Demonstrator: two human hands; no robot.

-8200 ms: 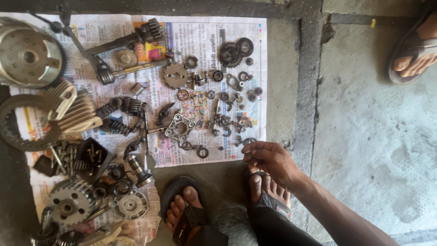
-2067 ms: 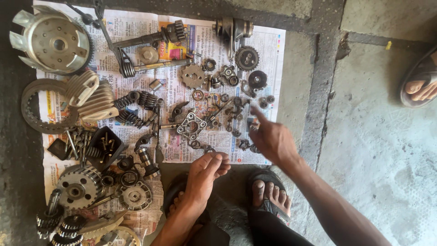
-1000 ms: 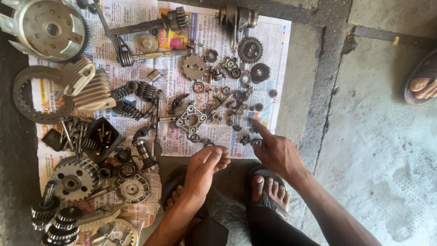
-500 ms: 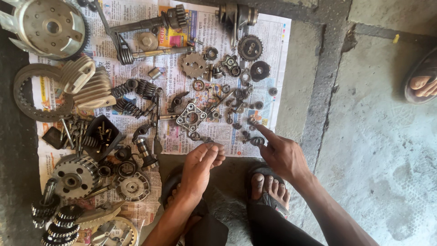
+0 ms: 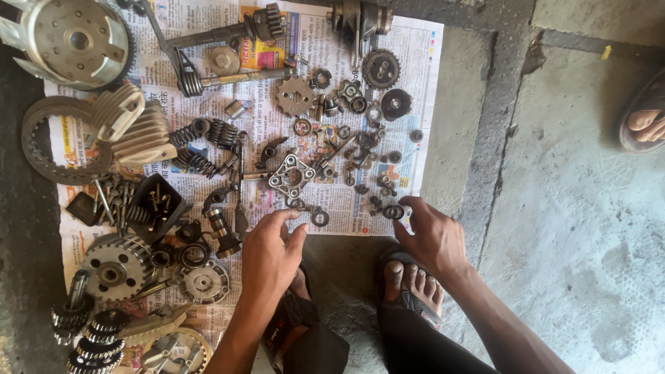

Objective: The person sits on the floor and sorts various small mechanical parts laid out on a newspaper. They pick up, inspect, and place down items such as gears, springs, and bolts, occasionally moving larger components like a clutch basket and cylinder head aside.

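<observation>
A newspaper [image 5: 409, 90] lies spread on the concrete floor [image 5: 575, 208], covered with metal engine parts. At its upper left corner sits a big round drum [image 5: 69, 38], and below it a toothed ring [image 5: 41, 149]. The person's left hand [image 5: 270, 253] rests at the paper's lower edge, fingers loosely spread, holding nothing, just beside a small ring [image 5: 320, 217]. The right hand [image 5: 429, 235] touches a small dark washer [image 5: 393, 212] with its fingertips, not pinching it.
</observation>
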